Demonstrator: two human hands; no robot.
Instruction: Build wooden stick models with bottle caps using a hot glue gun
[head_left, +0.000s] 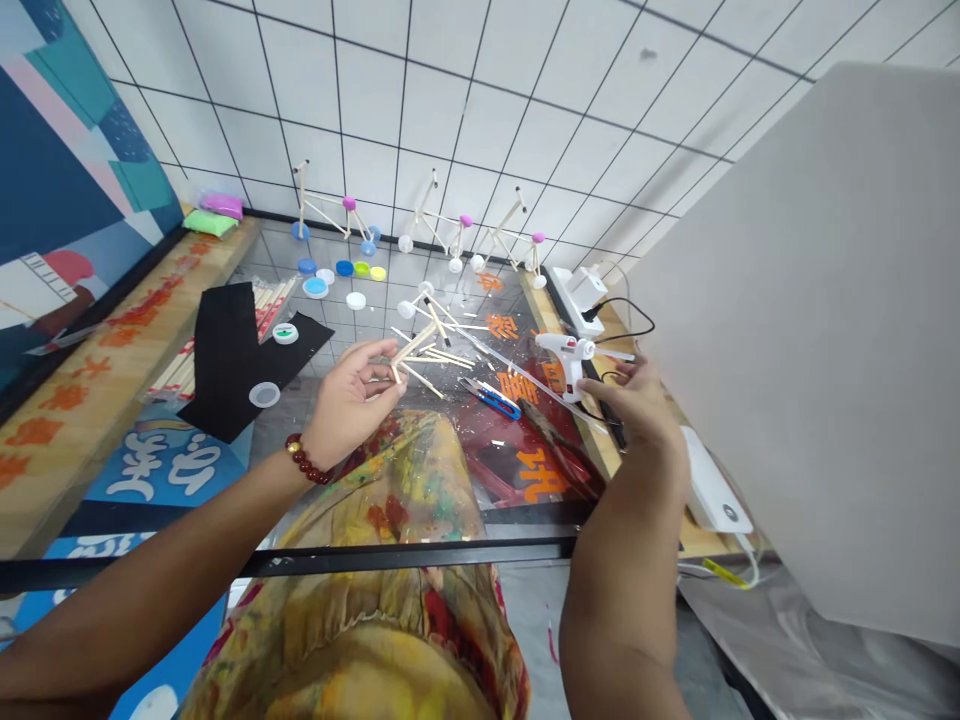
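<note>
My left hand [352, 395], wearing a dark red bead bracelet, pinches a small frame of pale wooden sticks [412, 345] just above the glass tabletop. One stick of this frame has a dark tip. On the right, my right hand [634, 400] is at a white hot glue gun [566, 355], its fingers at the grip and near the glue stick [615, 354] in the rear. The gun's nozzle points left. Between my hands lie loose cut sticks [446, 357], blue-handled thread snips [491, 397] and a long clear glue stick [502, 358].
Several finished stick frames [431, 220] with bottle-cap wheels stand along the tiled wall. Loose bottle caps [344, 268], black cloth [225, 345] and packed sticks [277, 305] lie left. A power strip [574, 300] with cables and a white box [716, 485] sit on the right edge.
</note>
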